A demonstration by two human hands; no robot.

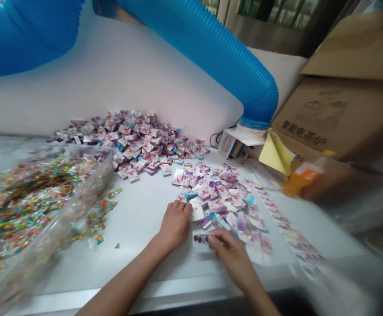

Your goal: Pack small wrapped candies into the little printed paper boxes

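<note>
My right hand point(230, 252) pinches a small clear strip point(200, 239) with a row of dark purple round pieces on it, held just above the white table. My left hand point(176, 224) rests at the near left edge of a loose spread of small floral cartons point(217, 205). Its fingers are bent together beside a white-and-floral carton point(196, 209); what they hold, if anything, is hidden. Some cartons in this spread show purple or turquoise sides, and several have raised flaps.
A larger carton heap point(138, 140) lies against the back wall. At left stands a clear bin point(89, 188) of colourful wrapped pieces, some spilled beside it. A printed strip point(283, 224) runs along the right. A blue hose point(211, 48), cardboard box point(336, 118) and orange bottle point(301, 179) are behind.
</note>
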